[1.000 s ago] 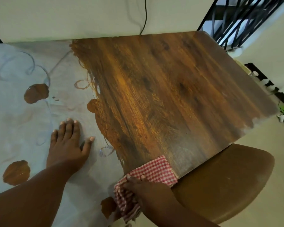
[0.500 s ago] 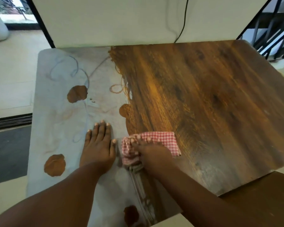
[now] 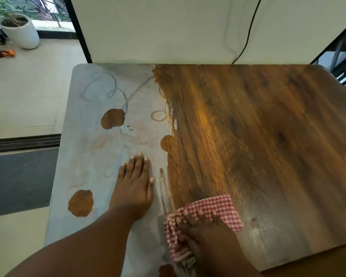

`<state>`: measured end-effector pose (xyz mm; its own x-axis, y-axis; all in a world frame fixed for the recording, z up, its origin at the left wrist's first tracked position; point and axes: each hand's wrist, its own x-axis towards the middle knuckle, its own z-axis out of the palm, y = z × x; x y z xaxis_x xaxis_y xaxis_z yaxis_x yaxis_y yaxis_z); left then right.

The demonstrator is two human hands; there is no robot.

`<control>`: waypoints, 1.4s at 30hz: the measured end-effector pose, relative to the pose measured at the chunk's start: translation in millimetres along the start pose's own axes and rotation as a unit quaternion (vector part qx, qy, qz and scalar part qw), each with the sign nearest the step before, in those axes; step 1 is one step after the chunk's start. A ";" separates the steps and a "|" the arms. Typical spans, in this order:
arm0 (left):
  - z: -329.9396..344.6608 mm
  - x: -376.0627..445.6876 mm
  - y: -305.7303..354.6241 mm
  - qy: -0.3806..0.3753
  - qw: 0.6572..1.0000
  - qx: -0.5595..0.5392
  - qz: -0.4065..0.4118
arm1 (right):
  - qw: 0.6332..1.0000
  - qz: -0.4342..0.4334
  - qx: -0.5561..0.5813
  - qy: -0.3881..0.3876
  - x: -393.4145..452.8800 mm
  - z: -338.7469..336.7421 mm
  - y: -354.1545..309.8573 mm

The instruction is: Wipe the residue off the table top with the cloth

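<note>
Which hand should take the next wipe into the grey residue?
Right. The right hand already presses the checked cloth at the residue boundary; the left hand lies flat and empty on the residue, bracing.

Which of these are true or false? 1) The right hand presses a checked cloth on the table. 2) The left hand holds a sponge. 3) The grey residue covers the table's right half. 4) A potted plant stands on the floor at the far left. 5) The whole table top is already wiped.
1) True: the right hand presses the red checked cloth on the table.
2) False: the left hand lies flat and empty.
3) False: the grey residue covers the left part.
4) True: the potted plant stands there.
5) False: only the right part shows bare wood.
</note>
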<state>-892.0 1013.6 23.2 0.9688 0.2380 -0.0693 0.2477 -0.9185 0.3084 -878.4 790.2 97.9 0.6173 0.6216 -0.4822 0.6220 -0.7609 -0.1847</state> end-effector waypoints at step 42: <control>-54.5 92.4 -51.3 0.046 0.996 0.050 0.055 | 0.994 0.071 -0.001 0.078 192.0 -101.4 41.6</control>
<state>-815.8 1100.0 52.7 0.9862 0.1581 0.0483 0.1446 -0.9664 0.2124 -685.2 896.7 84.4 0.7658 0.5292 -0.3652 0.5243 -0.8428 -0.1217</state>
